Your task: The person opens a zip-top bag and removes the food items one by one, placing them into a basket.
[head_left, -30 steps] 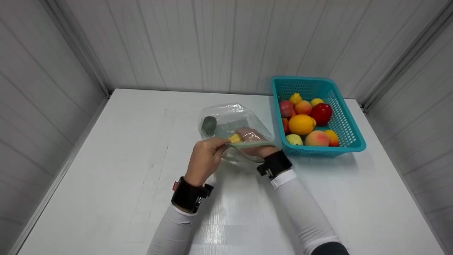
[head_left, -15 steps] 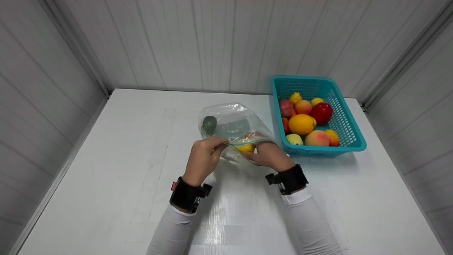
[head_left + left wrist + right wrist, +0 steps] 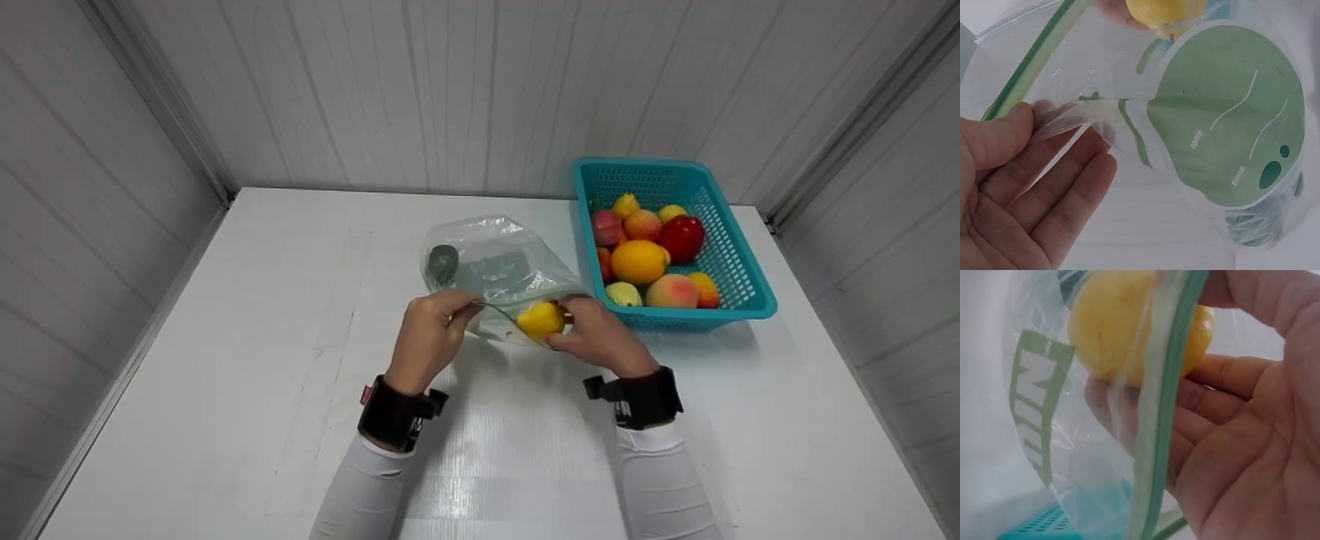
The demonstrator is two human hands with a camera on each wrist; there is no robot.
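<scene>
In the head view, a clear zip bag [image 3: 499, 232] with a green printed label lies in the middle of the table. My left hand [image 3: 429, 341] pinches its rim at the near left; in the left wrist view the thumb presses the film beside the green zip strip [image 3: 1033, 59]. A yellow lemon [image 3: 541, 321] sits at the bag's mouth, and my right hand [image 3: 606, 339] grips it there. The right wrist view shows the lemon [image 3: 1112, 323] partly behind the bag's film, fingers beneath it. A dark green rounded thing [image 3: 442, 264] lies inside the bag's far left part.
A teal basket [image 3: 750, 277] of mixed fruit stands just right of the bag, with a red apple [image 3: 681, 240], a peach [image 3: 672, 292] and a large yellow fruit [image 3: 639, 261] in it. Ribbed walls [image 3: 337, 97] rise behind and beside the white table [image 3: 225, 375].
My right hand has drawn back toward the near right, bringing the lemon from inside the bag to its mouth. My left hand has stayed at the rim.
</scene>
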